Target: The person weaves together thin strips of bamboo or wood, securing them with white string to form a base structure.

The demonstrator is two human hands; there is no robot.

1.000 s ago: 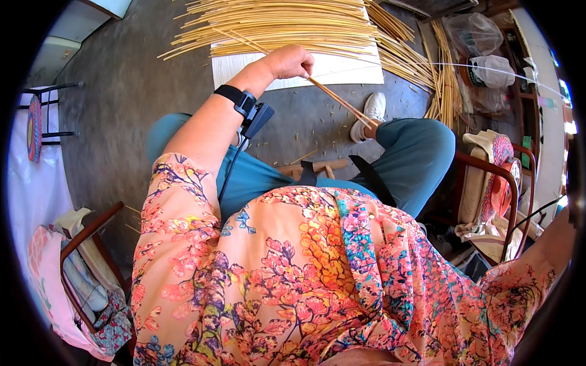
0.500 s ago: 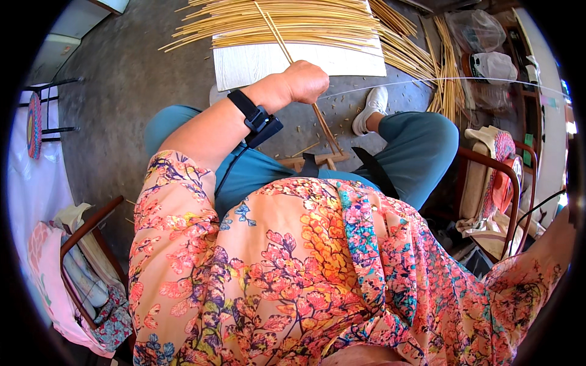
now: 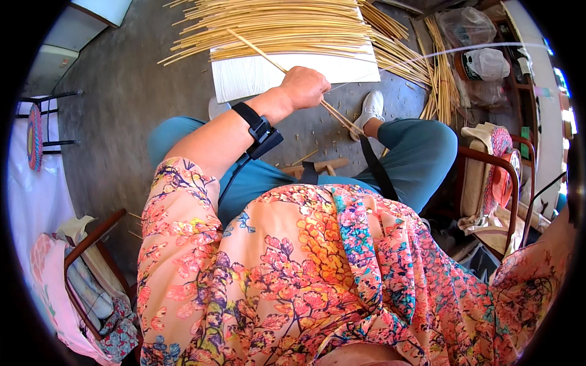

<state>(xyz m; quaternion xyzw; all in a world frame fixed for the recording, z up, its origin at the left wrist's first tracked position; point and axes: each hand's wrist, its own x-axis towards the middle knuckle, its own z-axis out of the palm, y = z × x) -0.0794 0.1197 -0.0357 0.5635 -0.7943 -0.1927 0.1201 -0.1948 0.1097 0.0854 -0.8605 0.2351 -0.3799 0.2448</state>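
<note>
In front of my belly, my left hand (image 3: 304, 87) is closed round two or so thin straw-coloured stalks (image 3: 259, 50). They slant from upper left to lower right, their lower ends sticking out below the fist. A thin pale string (image 3: 421, 59) runs from beside this fist to the far right, where it is blurred. My right forearm (image 3: 549, 247) reaches out to the right edge; the hand itself is beyond the picture. Past my left hand, many similar stalks (image 3: 281, 30) lie across a white board (image 3: 262, 78).
More stalks (image 3: 441, 73) lie in a heap at the far right, by shelves with plastic bags (image 3: 485, 64). Chairs with cloths (image 3: 79, 287) flank me. A small wooden piece (image 3: 336, 165) sits between my legs. Bits of stalk litter the floor.
The held stalks have turned: their upper end swung left and their lower ends right and up. My left hand moved slightly nearer. The string's right end is higher.
</note>
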